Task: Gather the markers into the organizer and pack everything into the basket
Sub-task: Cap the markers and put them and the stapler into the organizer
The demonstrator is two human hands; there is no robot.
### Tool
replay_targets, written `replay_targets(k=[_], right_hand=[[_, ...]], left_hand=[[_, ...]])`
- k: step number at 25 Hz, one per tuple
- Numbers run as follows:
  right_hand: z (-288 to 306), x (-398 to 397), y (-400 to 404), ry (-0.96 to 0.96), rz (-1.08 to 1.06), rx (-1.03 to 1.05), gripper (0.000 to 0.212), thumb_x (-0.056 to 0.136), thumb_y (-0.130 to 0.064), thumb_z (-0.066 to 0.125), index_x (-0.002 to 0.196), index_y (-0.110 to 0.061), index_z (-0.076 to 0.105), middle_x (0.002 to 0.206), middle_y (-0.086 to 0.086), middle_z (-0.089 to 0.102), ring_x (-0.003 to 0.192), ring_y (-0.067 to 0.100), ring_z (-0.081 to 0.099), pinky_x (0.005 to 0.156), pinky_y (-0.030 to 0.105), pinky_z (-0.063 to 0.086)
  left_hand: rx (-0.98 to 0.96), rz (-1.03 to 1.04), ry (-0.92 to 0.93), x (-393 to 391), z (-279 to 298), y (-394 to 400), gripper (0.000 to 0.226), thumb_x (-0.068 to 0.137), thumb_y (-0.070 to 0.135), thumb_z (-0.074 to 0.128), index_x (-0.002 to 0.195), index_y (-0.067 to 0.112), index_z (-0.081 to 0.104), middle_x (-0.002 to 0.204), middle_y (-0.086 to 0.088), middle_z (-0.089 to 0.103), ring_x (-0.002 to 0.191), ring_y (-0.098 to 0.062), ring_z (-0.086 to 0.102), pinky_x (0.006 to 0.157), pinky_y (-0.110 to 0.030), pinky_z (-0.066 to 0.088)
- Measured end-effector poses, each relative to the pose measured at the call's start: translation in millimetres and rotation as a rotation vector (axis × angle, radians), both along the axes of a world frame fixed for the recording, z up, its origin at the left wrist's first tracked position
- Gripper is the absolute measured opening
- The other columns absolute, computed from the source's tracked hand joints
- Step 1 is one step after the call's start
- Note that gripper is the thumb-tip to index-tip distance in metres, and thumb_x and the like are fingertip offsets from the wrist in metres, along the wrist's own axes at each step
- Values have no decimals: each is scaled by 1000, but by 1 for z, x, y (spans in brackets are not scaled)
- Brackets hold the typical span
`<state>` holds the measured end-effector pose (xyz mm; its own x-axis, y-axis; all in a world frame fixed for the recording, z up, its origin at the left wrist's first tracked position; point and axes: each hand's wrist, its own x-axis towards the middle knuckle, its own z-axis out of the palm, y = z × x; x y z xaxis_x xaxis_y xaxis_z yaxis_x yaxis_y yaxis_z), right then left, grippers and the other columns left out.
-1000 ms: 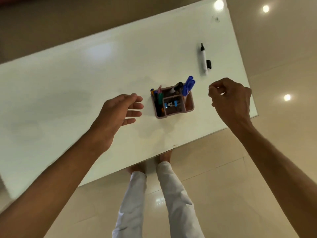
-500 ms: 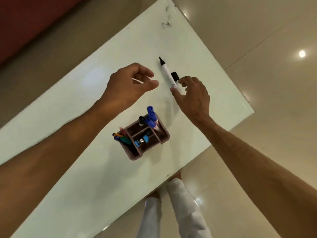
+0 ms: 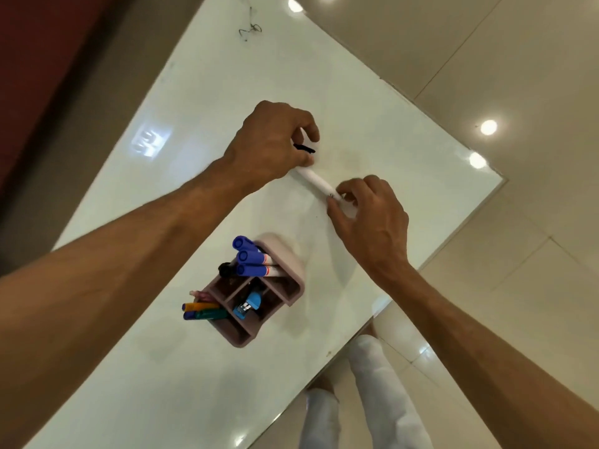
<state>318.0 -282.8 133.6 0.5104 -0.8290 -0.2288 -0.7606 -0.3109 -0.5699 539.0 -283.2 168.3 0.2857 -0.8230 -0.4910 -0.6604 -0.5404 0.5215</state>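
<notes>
A white marker [image 3: 313, 179] lies slanted just above the white table [image 3: 181, 196], held at both ends. My left hand [image 3: 272, 144] curls over its upper end, and a small black piece [image 3: 305, 148], tip or cap, shows between those fingers. My right hand [image 3: 366, 218] pinches the lower end. The mauve organizer [image 3: 293, 273] stands nearer me on the table, below both hands. It holds three blue-capped markers [image 3: 249, 258], a black-capped marker [image 3: 225, 269], several coloured pens [image 3: 201, 312] and a blue stapler [image 3: 248, 306]. No basket is in view.
The table's right edge [image 3: 453, 241] runs diagonally close behind my right hand, with glossy floor tiles beyond. My legs in white trousers [image 3: 372, 400] stand at the near edge. A black scribble [image 3: 249, 30] marks the table's far end.
Both hands have closed on the white marker, the left coming onto its upper end and the right gripping its lower end. The loose black cap no longer lies beside it.
</notes>
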Motion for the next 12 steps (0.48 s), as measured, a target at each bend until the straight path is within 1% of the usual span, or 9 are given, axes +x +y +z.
replay_targets(k=[1,3,4,6,7,8,10,11,12], right_hand=[[4,-19,0,12,7,13,23,95,-38,72,107,-18,74,99,-4,69,87,14,59,67,34,55],[15,-62,-3,6,9,45,23,94,-34,75,107,-16,76,98,-3,71,84,14,63,68,36,59],[22,-83,-4,-16,6,61,23,94,-32,78,107,-14,77,98,-2,74,80,14,66,67,34,61],[41,-121,-7,-61,-31,75,23,91,-29,81,106,-13,78,95,-2,78,73,9,71,66,21,61],[52,-136,-8,-84,-74,88,22,90,-29,82,106,-14,79,94,-5,79,74,5,73,67,16,59],[65,-149,-9,-110,-133,112,21,89,-29,82,106,-16,79,93,-10,79,76,1,74,70,14,59],[89,-164,-10,-169,-256,178,18,88,-30,83,105,-23,79,91,-19,79,80,2,76,77,13,59],[100,-166,-11,-194,-291,206,17,88,-30,83,104,-25,79,91,-18,79,81,4,77,79,14,60],[110,-165,-12,-215,-302,225,18,88,-30,83,105,-25,80,91,-17,80,80,5,78,79,16,60]], left_hand=[[8,-19,-11,0,-2,-3,27,79,28,89,104,25,80,94,5,66,83,-14,65,58,-23,46],[35,-82,-41,1,-4,-10,25,79,24,89,102,21,79,96,3,62,88,-18,63,63,-25,42],[52,-117,-61,3,-5,-11,26,79,22,89,103,19,78,98,2,59,89,-19,62,62,-25,39],[49,-143,-73,4,-7,-8,25,82,20,87,103,18,75,98,2,59,90,-20,62,61,-24,39],[25,-113,-54,4,-7,-4,23,83,21,86,103,18,73,97,3,62,88,-17,63,63,-24,42],[-5,-43,-4,2,-6,2,22,85,23,85,102,18,71,95,4,65,84,-12,64,65,-24,47],[-31,140,151,-2,1,12,23,86,29,85,101,22,69,91,6,73,74,0,66,64,-17,54],[-19,200,238,-4,7,17,23,86,34,85,102,27,70,90,6,77,74,1,69,65,-17,56],[-8,240,338,-7,15,24,22,87,38,83,104,31,72,90,5,79,77,-2,73,71,-20,58]])
